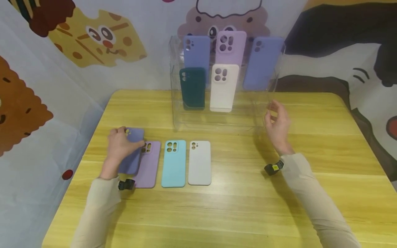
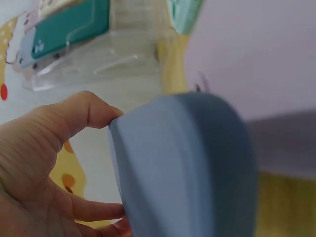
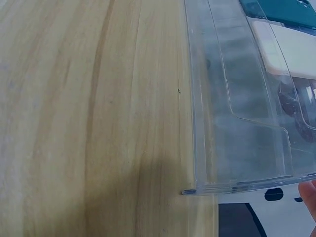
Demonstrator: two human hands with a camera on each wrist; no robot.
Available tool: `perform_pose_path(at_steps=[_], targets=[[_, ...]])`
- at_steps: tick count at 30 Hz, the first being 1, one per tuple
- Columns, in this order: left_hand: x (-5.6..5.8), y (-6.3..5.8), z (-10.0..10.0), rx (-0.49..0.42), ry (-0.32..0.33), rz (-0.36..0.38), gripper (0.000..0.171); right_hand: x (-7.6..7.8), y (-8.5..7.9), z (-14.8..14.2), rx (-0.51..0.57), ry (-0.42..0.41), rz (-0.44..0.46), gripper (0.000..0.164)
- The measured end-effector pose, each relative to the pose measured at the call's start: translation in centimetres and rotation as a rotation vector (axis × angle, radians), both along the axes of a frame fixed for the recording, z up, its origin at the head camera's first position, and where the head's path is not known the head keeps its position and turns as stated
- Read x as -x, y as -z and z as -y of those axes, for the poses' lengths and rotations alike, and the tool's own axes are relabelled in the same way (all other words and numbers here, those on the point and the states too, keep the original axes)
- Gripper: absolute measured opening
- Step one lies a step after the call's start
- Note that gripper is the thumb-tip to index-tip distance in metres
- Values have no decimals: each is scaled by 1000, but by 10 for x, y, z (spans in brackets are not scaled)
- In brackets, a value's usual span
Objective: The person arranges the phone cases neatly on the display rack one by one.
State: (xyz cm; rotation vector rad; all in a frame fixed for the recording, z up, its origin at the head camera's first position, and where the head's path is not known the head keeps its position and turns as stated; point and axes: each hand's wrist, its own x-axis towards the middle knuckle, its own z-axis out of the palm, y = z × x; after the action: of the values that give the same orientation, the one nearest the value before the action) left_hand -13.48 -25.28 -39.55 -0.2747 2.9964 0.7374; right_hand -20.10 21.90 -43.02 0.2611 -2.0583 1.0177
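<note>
My left hand (image 1: 119, 146) pinches a blue-purple phone case (image 1: 132, 162) by its edges, thumb on one side and fingers on the other. In the left wrist view, the same phone case (image 2: 163, 163) is tilted and large in front of the hand (image 2: 44, 143). Beneath and beside it on the table lies a lilac phone case (image 1: 149, 168). My right hand (image 1: 279, 124) is at the right side of a clear display rack (image 1: 217, 120), its fingers loosely bent. A fingertip (image 3: 308, 195) meets the rack's side edge in the right wrist view.
A turquoise phone case (image 1: 173, 168) and a white one (image 1: 200, 165) lie in the row. The rack's lower tier holds a dark green case (image 1: 193, 89) and a cream case (image 1: 224, 93). Behind them stand two blue-purple cases and a lilac case (image 1: 231, 57). A patterned cloth hangs behind.
</note>
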Motion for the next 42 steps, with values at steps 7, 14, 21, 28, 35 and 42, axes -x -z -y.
perform_pose_path(at_steps=[7, 14, 21, 28, 35, 42], targets=[[6, -12, -28, -37, 46, -66, 93, 1, 2, -2, 5, 5, -7, 32], [18, -19, -63, -84, 73, -142, 87, -1, 3, -5, 2, 20, -7, 32], [26, -32, -97, -176, 126, -198, 83, -1, 3, -7, 12, 16, -8, 32], [32, -44, -129, -211, 200, -282, 82, -2, 1, -8, 9, 15, -5, 31], [38, -49, -166, -248, 267, -360, 83, -4, -2, -5, -6, 25, 2, 33], [43, -55, -205, -276, 294, -408, 85, -1, -2, -2, -17, 7, 5, 34]])
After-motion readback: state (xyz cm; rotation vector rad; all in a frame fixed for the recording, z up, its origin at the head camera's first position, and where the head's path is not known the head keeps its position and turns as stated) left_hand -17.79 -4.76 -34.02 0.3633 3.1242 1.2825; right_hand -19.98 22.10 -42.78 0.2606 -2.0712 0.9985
